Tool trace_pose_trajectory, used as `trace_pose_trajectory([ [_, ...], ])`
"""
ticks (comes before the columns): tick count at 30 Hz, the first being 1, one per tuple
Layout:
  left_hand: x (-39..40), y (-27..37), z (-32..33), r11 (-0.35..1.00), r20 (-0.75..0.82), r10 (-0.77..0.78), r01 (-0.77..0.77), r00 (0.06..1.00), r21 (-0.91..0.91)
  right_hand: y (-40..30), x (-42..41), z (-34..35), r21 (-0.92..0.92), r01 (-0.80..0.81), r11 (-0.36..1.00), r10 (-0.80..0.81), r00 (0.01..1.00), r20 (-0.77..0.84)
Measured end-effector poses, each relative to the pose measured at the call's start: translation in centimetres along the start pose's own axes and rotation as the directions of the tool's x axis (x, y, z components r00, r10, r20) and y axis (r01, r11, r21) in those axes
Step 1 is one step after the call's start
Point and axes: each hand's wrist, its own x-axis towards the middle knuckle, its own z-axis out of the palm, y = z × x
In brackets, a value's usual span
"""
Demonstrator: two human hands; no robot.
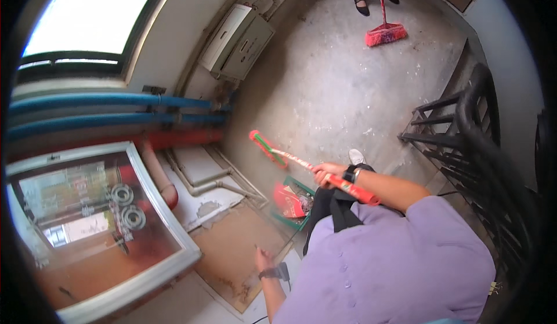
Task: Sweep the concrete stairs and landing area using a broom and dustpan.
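Observation:
My right hand (327, 174) grips the red and white handle of a broom (296, 158). The broom head (266, 149), red-pink with a green strip, is near the floor by the left wall. Below it a green dustpan (297, 226) lies beside my leg, holding loose rubbish and a red printed packet (289, 204). My left hand (264, 261) is lowered over a brown board at the left wall, apart from the broom. Its fingers are curled and small in view, so whether they hold anything is unclear.
Another person's feet (361, 5) and a red broom (385, 34) are at the far end. A black stair railing (472, 124) runs along the right. Along the left are a glass-fronted cabinet (161, 232), blue pipes (109, 102) and a wall-mounted metal box (239, 41).

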Motion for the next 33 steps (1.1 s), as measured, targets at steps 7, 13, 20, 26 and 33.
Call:
trace_pose_trajectory([
  [7,0.9,5.4,5.5,0.997,0.0,0.024,-0.024,1.0,0.072,-7.4,7.6,5.9,0.169,0.194,0.966,-0.202,0.979,0.03],
  [13,2.5,8.2,10.4,0.998,0.106,0.03,-0.036,0.994,0.054,-19.0,-1.1,-0.3,0.636,-0.17,0.753,-0.236,0.832,0.502],
  [20,7.6,11.4,20.0,0.993,0.246,-0.061,0.034,0.967,0.111,-15.1,-21.7,9.9,0.544,0.384,0.746,-0.364,0.919,-0.149],
  [26,9.6,13.3,27.3,0.982,0.361,-0.106,0.039,0.927,0.186,-12.2,-28.7,14.2,0.395,0.599,0.697,-0.537,0.8,-0.267],
  [33,10.3,16.0,35.0,0.923,0.433,-0.133,-0.048,0.892,0.383,-12.4,-36.4,17.0,0.292,0.75,0.594,-0.64,0.66,-0.394],
])
